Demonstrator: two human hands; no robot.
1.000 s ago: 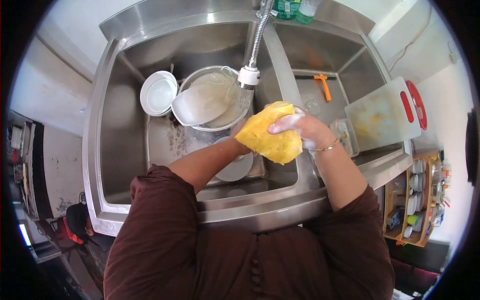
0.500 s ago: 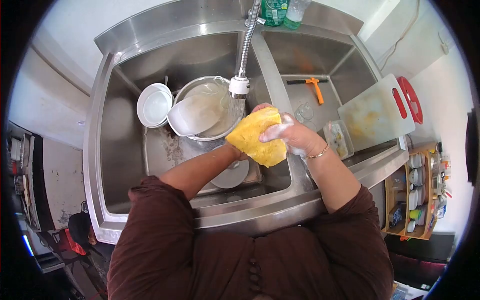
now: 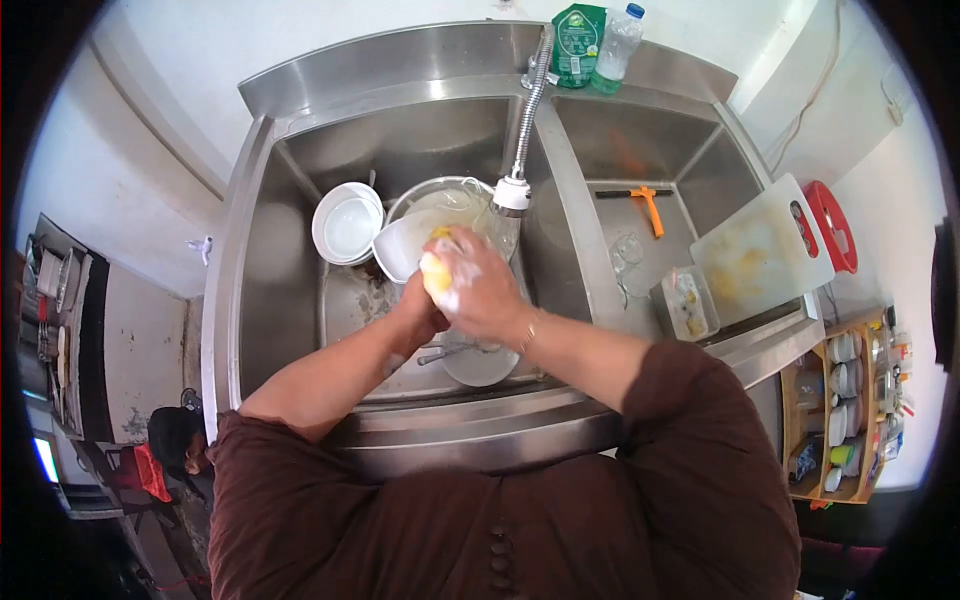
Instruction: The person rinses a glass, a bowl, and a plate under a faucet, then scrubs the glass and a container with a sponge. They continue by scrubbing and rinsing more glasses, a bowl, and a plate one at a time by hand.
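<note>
Both hands are pressed together over the left basin around a crumpled yellow cloth [image 3: 437,277]. My right hand [image 3: 480,285], soapy and wearing a bracelet, wraps over the cloth from above. Below and to its left, my left hand [image 3: 417,305] closes round the cloth's lower side; its fingers are partly hidden. Just behind the hands are a white dish [image 3: 398,250] and a round metal bowl [image 3: 425,193] with cloudy water. The tap head [image 3: 512,193] hangs to their right. Under the wrists lies a pale plate [image 3: 480,367] with metal utensils beside it.
Stacked white bowls [image 3: 348,223] stand at the left basin's back. The right basin holds an orange squeegee [image 3: 652,212], clear glasses [image 3: 627,255], a plastic container [image 3: 686,303] and a leaning cutting board [image 3: 760,255]. A green pouch [image 3: 577,45] and bottle [image 3: 618,50] stand behind the tap.
The yellow cloth was spread out near the divider; now it is bunched between my hands. Both hands have moved left, over the left basin. The view has shifted, showing more of the bottle and pouch.
</note>
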